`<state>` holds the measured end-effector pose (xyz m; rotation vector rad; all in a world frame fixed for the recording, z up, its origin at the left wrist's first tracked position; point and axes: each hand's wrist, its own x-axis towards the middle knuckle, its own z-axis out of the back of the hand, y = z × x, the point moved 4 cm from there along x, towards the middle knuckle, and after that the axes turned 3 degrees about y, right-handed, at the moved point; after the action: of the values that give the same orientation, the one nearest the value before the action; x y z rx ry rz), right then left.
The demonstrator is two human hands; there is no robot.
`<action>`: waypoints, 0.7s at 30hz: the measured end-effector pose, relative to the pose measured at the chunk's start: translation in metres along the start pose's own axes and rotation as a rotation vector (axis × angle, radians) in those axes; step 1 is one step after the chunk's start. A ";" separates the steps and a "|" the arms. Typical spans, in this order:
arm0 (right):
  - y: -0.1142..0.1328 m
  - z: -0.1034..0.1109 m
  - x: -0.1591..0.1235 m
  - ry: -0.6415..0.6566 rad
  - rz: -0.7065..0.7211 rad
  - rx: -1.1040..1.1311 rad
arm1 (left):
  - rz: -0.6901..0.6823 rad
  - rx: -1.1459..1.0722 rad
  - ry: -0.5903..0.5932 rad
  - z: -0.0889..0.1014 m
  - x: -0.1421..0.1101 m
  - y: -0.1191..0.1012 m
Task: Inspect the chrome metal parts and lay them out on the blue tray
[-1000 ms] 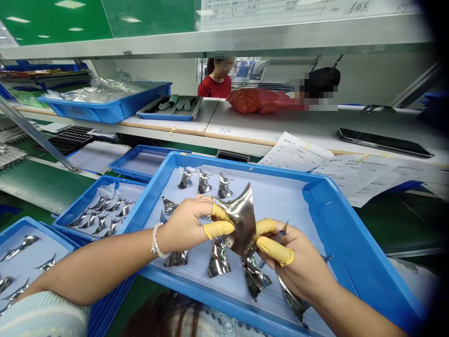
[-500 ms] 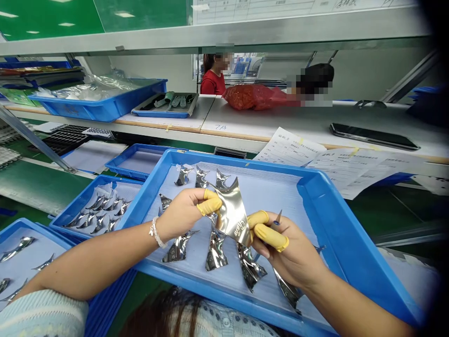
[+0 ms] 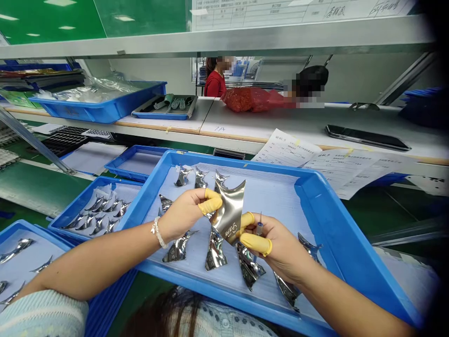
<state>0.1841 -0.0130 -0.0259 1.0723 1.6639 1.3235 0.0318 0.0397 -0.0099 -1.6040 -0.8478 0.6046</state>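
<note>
Pinching a crumpled mirror-bright foil piece (image 3: 229, 210) between the yellow finger cots (image 3: 210, 202) of the left hand (image 3: 185, 216) and those of the right hand (image 3: 277, 248), fingers clamped on its two side edges, the piece standing up between both hands with printed lettering facing upward. Gripping a slim blue-tipped pin (image 3: 259, 228) in the right fingers, its tip pointing up just beside the foil. Hovering over a blue tray (image 3: 329, 224) lined with a pale sheet, more twisted foil pieces (image 3: 214, 255) lying just below the fingertips. Wearing a beaded bracelet (image 3: 158, 232) on the left wrist, with paper forms (image 3: 351, 169) lying well beyond the fingers.
</note>
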 end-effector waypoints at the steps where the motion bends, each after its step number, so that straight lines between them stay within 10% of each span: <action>1: -0.001 0.001 0.000 -0.009 -0.006 -0.011 | 0.003 -0.019 -0.001 0.000 0.000 0.000; 21: 0.006 0.001 0.002 -0.084 -0.106 0.086 | 0.142 0.098 -0.044 0.002 0.003 0.002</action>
<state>0.1856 -0.0103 -0.0200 1.0599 1.7038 1.1332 0.0323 0.0432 -0.0125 -1.5749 -0.7289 0.7737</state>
